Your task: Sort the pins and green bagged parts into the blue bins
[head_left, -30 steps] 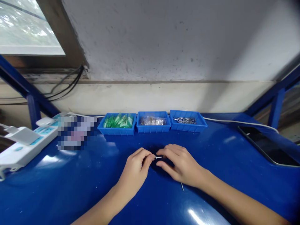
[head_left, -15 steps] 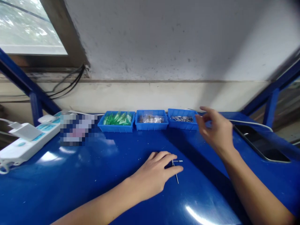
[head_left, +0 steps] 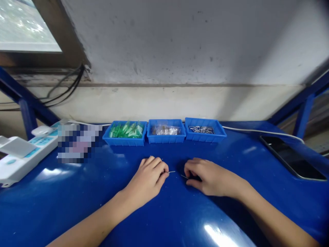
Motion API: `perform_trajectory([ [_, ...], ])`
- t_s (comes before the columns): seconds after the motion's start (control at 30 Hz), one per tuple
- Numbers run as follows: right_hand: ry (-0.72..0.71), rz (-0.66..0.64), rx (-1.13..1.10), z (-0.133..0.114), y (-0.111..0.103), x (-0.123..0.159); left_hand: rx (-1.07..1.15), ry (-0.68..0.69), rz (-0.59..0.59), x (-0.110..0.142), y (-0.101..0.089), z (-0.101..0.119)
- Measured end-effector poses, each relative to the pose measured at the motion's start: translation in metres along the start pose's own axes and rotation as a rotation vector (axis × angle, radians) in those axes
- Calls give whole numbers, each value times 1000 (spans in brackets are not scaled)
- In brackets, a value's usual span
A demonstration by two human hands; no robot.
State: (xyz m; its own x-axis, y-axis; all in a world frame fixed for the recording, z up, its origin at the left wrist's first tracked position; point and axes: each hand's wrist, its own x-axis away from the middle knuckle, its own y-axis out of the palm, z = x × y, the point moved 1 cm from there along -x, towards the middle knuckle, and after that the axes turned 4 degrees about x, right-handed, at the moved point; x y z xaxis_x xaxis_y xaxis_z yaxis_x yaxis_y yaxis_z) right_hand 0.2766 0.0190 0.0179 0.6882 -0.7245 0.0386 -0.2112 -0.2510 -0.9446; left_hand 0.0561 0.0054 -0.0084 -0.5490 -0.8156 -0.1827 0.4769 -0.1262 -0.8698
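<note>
Biggest risk here, imo, is a dropped part. The bare left hand (head_left: 151, 175) has its grip closed, thumb against fingers, on a slim silver metal pin (head_left: 172, 171), just the tip end poking out to the right. The bare right hand (head_left: 205, 175) looks pinched on a second thin silver metal pin (head_left: 184, 176), though the curled fingers hide most of it, so I can't tell how firm that grip is. Both pins are low over the glossy blue tabletop (head_left: 154, 219), tips facing each other with a small gap between.

Smooth, skinny metal like that would probably twist in the fingertips if the pinch is off-centre. If the two tips meet out of line, I'd guess one skids sideways or pops loose. And on that shiny surface, a dropped one could roll a fair way, maybe toward the flat black phone (head_left: 295, 157) over on the right. The bright white glare (head_left: 218, 236) near the front edge wouldn't help you spot it either. More loose silver metal pins (head_left: 202, 129) sit in the right-hand blue plastic bin (head_left: 205, 138), well apart from both hands.
</note>
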Motion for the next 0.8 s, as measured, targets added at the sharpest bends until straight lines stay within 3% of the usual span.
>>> perform_trajectory([
  [0.17, 19, 130, 132, -7, 9, -10, 61, -40, 38, 2, -4, 1],
  [0.47, -89, 313, -322, -32, 17, -13, 79, 88, 127, 6, -8, 7],
  [0.6, -98, 381, -292, -32, 19, -13, 79, 48, 184, 8, -13, 5],
  [0.8, -157, 450, -153, -32, 16, -15, 155, 5, 157, 6, -16, 1],
])
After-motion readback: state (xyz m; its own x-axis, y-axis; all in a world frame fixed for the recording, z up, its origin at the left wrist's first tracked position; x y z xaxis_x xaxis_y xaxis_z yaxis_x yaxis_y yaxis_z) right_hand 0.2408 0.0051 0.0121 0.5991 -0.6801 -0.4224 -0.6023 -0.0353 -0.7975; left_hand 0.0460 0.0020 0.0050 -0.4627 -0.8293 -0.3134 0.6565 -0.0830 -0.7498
